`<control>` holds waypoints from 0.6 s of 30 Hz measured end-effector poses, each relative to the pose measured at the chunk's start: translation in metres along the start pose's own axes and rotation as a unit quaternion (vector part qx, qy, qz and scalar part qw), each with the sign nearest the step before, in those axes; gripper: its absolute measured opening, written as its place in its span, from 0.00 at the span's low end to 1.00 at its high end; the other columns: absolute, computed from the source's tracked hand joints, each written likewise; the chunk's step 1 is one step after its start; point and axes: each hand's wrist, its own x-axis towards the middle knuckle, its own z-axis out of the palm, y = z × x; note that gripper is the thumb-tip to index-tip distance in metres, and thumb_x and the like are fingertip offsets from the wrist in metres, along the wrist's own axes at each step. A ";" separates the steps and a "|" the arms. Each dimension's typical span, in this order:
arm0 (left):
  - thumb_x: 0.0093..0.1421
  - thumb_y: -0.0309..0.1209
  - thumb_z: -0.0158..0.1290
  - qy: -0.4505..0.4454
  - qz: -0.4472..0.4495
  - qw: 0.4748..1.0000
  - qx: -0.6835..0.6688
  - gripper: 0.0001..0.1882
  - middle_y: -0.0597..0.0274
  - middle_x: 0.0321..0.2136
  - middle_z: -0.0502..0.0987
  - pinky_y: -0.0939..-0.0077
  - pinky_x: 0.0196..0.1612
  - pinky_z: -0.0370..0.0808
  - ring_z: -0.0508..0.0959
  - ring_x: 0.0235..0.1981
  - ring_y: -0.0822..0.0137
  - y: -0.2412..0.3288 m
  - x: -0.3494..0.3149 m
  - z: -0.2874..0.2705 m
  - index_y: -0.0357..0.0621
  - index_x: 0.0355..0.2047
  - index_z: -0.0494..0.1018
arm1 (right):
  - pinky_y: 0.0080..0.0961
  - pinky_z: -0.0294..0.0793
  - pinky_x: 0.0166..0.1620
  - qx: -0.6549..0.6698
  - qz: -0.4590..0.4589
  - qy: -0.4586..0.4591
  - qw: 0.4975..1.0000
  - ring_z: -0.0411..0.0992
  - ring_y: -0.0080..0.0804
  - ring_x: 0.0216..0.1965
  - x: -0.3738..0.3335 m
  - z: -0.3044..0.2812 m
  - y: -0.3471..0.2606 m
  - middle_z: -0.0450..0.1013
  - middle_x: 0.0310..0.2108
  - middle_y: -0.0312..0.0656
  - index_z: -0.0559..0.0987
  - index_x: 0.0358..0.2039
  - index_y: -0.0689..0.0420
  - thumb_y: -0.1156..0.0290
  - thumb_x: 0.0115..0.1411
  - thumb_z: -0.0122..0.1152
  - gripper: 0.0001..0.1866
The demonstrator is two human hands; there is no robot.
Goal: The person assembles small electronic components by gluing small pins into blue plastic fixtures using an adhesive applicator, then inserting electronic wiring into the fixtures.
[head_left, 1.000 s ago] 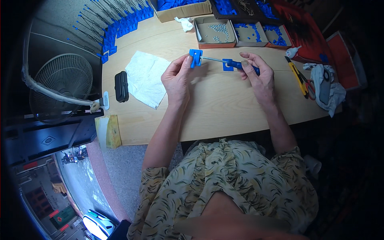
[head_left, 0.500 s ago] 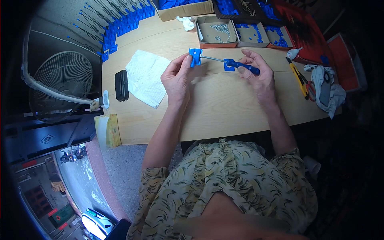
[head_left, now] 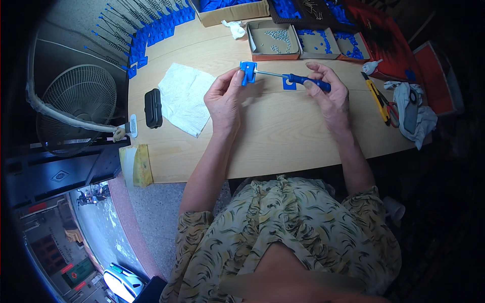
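Note:
Between the thumb and fingers of my left hand [head_left: 225,101] is a small blue plastic part [head_left: 248,72], held up above the table. My right hand [head_left: 328,96] grips the blue handle of a screwdriver [head_left: 310,83]. Its metal shaft runs left, and the tip meets the right side of the blue part; the exact contact point is too small to make out. Under the screwdriver, a second blue plastic piece [head_left: 289,86] with a round hole lies on the wooden table [head_left: 283,136], partly covered by the handle.
Beyond my hands stand a cardboard box of small metal pieces [head_left: 275,40] and boxes of small blue parts [head_left: 316,43]. A white paper towel [head_left: 186,98] and a black case [head_left: 153,108] lie left. To the right are a yellow cutter [head_left: 376,98] and a cloth [head_left: 422,121]. Blue pieces with springs [head_left: 146,38] line the far-left edge.
The screwdriver handle has turned and tilted slightly, shifting a little right with my right hand. The blue part in my left hand has moved very slightly right.

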 end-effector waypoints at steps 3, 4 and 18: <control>0.65 0.28 0.57 0.002 0.000 1.000 -0.002 0.12 0.60 0.38 0.81 0.85 0.38 0.75 0.79 0.36 0.75 0.001 -0.001 -0.001 0.33 0.46 0.77 | 0.17 0.72 0.44 -0.018 0.092 -0.009 0.996 0.69 0.19 0.38 0.000 0.001 -0.008 0.71 0.39 0.37 0.73 0.55 0.64 0.66 0.63 0.64 0.23; 0.65 0.28 0.57 0.002 -0.003 1.000 -0.005 0.12 0.59 0.38 0.81 0.85 0.39 0.75 0.79 0.36 0.75 0.001 -0.001 0.000 0.33 0.46 0.77 | 0.17 0.72 0.44 -0.019 0.092 -0.009 0.996 0.69 0.19 0.38 -0.001 0.001 -0.007 0.71 0.39 0.37 0.73 0.55 0.64 0.66 0.63 0.64 0.23; 0.65 0.28 0.57 0.001 -0.012 1.000 -0.003 0.12 0.59 0.40 0.81 0.82 0.42 0.77 0.79 0.38 0.74 -0.003 0.002 -0.002 0.34 0.46 0.77 | 0.16 0.71 0.44 -0.004 0.023 0.033 0.999 0.69 0.16 0.38 -0.002 0.008 -0.006 0.75 0.37 0.35 0.78 0.43 0.64 0.71 0.62 0.65 0.12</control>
